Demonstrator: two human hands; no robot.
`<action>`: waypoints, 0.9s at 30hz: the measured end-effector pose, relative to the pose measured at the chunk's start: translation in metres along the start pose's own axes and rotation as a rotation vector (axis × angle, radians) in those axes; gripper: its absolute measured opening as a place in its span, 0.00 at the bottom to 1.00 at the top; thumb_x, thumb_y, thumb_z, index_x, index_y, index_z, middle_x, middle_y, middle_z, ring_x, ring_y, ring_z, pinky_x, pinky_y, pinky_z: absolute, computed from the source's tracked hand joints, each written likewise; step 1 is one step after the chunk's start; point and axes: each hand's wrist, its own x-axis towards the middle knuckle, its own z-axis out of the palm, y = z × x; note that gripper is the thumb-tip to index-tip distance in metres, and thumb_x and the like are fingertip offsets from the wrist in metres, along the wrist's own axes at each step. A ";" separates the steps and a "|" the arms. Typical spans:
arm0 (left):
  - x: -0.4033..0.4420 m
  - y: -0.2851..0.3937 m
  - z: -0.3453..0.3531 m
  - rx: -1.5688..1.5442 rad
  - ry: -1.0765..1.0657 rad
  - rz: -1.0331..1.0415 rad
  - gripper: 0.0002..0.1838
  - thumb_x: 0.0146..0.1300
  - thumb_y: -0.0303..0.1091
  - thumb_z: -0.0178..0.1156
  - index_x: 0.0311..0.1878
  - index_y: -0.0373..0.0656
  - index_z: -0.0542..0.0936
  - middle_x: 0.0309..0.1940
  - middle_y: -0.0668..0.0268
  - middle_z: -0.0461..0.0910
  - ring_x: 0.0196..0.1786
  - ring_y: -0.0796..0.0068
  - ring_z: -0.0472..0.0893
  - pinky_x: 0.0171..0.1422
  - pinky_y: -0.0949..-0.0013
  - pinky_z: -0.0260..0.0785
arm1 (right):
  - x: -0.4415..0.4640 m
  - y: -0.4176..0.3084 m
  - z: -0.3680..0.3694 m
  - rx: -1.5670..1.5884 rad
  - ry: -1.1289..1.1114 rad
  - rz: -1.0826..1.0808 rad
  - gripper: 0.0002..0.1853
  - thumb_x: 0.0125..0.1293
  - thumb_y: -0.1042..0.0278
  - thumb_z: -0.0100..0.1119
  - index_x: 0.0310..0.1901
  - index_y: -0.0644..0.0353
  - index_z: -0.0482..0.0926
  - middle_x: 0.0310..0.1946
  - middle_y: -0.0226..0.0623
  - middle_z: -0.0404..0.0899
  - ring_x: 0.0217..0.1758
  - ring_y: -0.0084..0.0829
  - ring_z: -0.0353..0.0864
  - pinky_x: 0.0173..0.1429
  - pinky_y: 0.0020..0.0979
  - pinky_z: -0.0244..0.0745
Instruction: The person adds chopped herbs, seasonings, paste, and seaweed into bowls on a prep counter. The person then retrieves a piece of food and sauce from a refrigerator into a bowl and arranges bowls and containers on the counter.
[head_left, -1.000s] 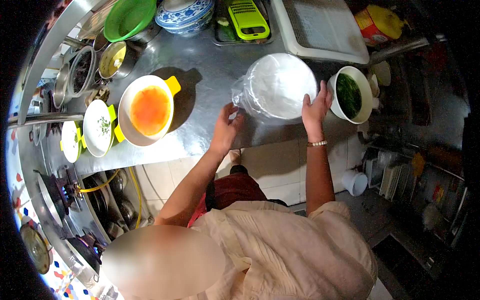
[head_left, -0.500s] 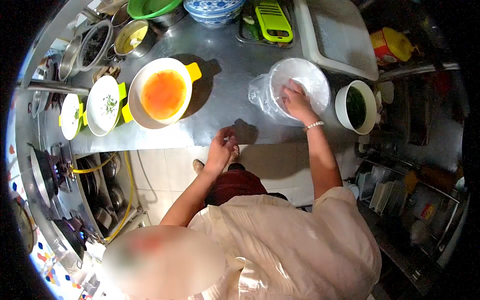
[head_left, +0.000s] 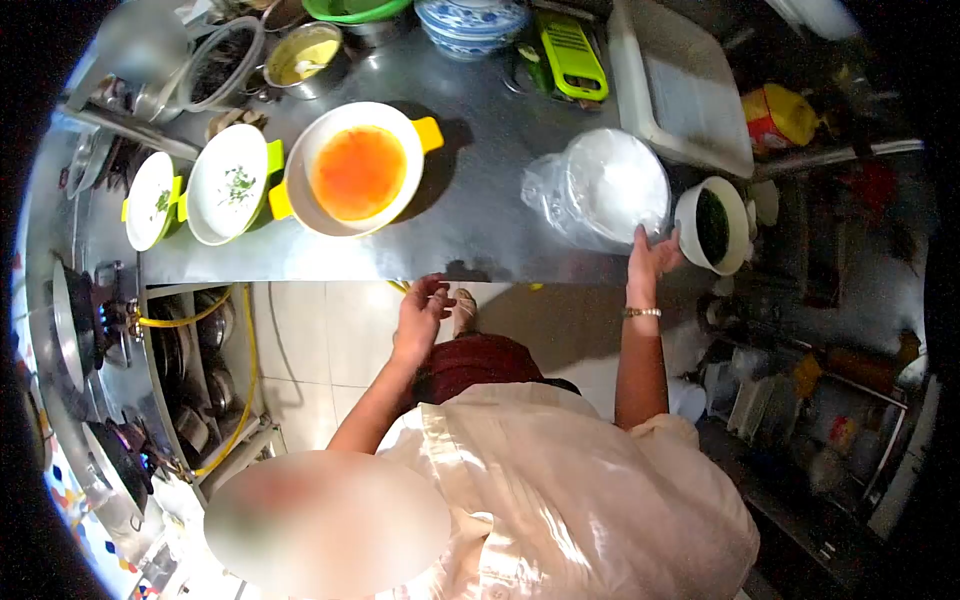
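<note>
My right hand [head_left: 652, 262] is at the table's front edge with its fingers apart, between two bowls. To its upper left is a white bowl lined with a clear plastic bag [head_left: 617, 185]. A white bowl of dark green chopped leaves [head_left: 712, 225] stands by its fingertips; whether they touch it I cannot tell. My left hand [head_left: 425, 305] hangs just before the table edge, fingers loosely bent and holding nothing. Beyond it on the left is a white dish with yellow handles [head_left: 360, 172], containing orange-red liquid. Two more white dishes [head_left: 236, 185] [head_left: 151, 202] with chopped greens stand further left.
A green grater [head_left: 574, 55], a blue-and-white bowl [head_left: 470, 25] and a white basket [head_left: 685, 90] line the back of the steel table [head_left: 480, 190]. A metal pot of yellow food [head_left: 303, 58] is at back left. Lit gas burners [head_left: 120, 318] are at far left.
My right hand has left the inside of the plastic-lined bowl and moved right and nearer to the table edge. The view has shifted slightly. My left hand stays near the edge.
</note>
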 end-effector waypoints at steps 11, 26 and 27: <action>-0.039 0.040 -0.088 -0.209 0.155 0.135 0.21 0.62 0.31 0.47 0.56 0.31 0.60 0.42 0.50 0.74 0.38 0.64 0.78 0.43 0.68 0.72 | -0.055 -0.037 0.045 0.407 -0.157 -0.477 0.09 0.58 0.71 0.53 0.40 0.62 0.76 0.36 0.37 0.75 0.38 0.28 0.74 0.46 0.27 0.67; -0.087 -0.007 -0.179 -0.277 0.239 0.037 0.19 0.60 0.27 0.44 0.55 0.32 0.61 0.36 0.50 0.76 0.34 0.62 0.79 0.39 0.68 0.72 | -0.151 -0.076 0.087 1.196 -0.755 0.640 0.24 0.57 0.54 0.57 0.48 0.63 0.64 0.36 0.43 0.73 0.36 0.30 0.74 0.40 0.30 0.73; -0.087 -0.007 -0.182 -0.277 0.274 0.013 0.19 0.59 0.27 0.45 0.55 0.32 0.61 0.36 0.50 0.76 0.34 0.63 0.79 0.39 0.67 0.72 | -0.140 -0.067 0.089 1.383 -0.642 0.841 0.25 0.56 0.54 0.58 0.47 0.63 0.63 0.36 0.44 0.73 0.37 0.33 0.74 0.42 0.32 0.74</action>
